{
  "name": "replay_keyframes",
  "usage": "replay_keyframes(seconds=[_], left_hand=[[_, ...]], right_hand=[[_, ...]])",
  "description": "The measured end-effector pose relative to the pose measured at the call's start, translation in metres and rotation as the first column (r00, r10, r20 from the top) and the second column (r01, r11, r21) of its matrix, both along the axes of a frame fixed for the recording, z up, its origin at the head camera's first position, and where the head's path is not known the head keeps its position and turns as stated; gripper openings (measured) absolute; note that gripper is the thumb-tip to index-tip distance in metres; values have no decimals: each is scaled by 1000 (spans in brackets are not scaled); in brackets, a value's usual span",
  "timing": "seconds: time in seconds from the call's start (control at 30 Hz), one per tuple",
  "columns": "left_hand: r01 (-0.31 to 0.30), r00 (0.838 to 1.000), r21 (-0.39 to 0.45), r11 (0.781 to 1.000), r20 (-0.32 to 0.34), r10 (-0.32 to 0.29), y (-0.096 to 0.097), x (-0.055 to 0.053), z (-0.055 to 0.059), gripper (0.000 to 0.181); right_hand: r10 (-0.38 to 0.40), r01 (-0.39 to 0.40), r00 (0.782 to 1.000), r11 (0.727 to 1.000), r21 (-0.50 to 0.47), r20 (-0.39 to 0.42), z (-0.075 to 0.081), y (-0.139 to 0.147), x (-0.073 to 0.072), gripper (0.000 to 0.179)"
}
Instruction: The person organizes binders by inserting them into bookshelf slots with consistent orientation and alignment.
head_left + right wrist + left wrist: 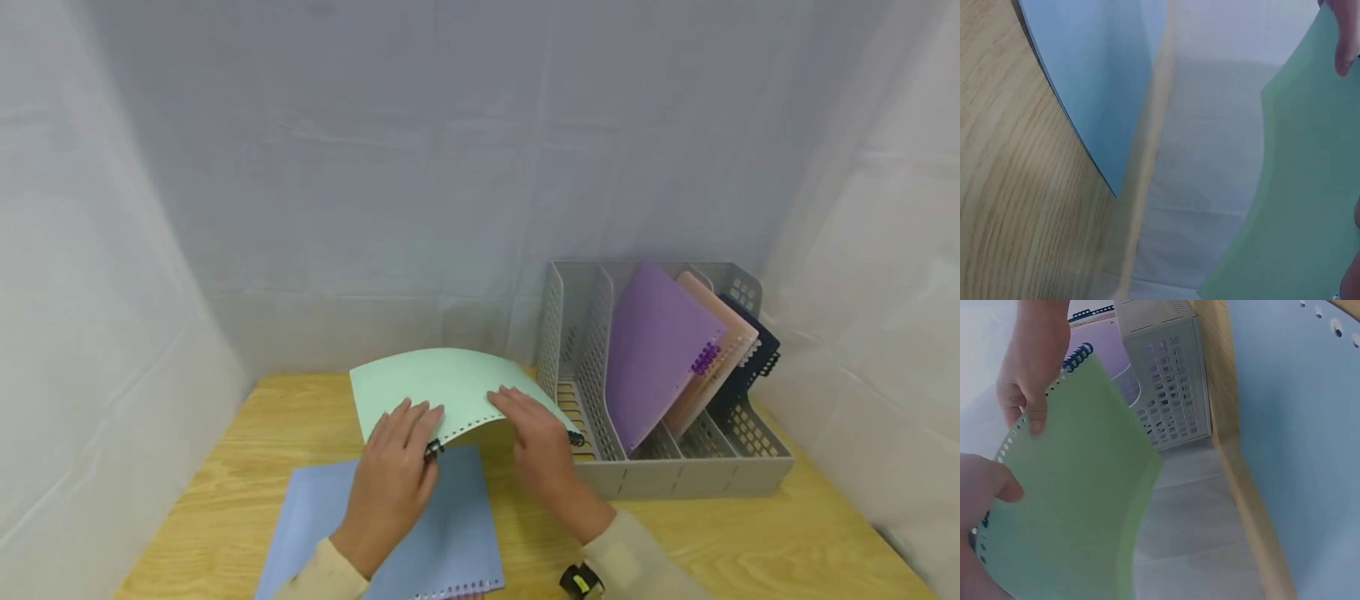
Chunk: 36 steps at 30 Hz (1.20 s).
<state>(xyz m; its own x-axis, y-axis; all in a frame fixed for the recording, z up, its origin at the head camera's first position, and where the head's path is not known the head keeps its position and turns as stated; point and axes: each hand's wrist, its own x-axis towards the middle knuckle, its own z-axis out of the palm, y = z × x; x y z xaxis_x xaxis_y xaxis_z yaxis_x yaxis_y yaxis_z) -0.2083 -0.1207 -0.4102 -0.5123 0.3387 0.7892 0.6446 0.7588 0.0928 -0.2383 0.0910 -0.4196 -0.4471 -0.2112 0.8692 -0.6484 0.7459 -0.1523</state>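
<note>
A pale green binder notebook point(442, 379), bowed upward in the middle, is held above the table by both hands. My left hand point(397, 467) grips its near edge at the left end, by a small black ring clip, with the thumb underneath. Toward the other end, my right hand point(543, 446) grips the same punched edge, near a second black ring clip point(576, 438). In the left wrist view, both thumbs press on the underside of the green cover point(1079, 475). Below the left hand a light blue notebook point(457, 525) lies on the table, its punched edge toward me.
A grey file organizer point(682, 479) with several slots stands at the right. Leaning in it are a purple notebook point(660, 350), a pink one point(697, 408) and a dark blue one point(767, 346). White sheeting point(360, 208) hangs behind the wooden table point(210, 500) and along both sides.
</note>
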Motion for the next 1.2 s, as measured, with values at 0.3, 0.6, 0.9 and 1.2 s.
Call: replay_keyframes(seconds=[0.3,0.6,0.9,1.2], left_hand=[[174,937,244,954,-340,-83,5,-14,-9,72],[31,991,371,928,113,-78,12,-17,-28,97],[-9,527,516,856,730,-435,58,-20,-42,89],[-112,239,664,740,740,-628,106,-28,-57,85]], right_hand=[[24,-25,1000,995,-101,-19,5,16,0,58],[92,-112,992,962,-247,-89,13,21,6,40],[112,-156,981,942,-298,-159,17,24,7,44],[68,-147,972,922,-358,-226,15,30,8,45]])
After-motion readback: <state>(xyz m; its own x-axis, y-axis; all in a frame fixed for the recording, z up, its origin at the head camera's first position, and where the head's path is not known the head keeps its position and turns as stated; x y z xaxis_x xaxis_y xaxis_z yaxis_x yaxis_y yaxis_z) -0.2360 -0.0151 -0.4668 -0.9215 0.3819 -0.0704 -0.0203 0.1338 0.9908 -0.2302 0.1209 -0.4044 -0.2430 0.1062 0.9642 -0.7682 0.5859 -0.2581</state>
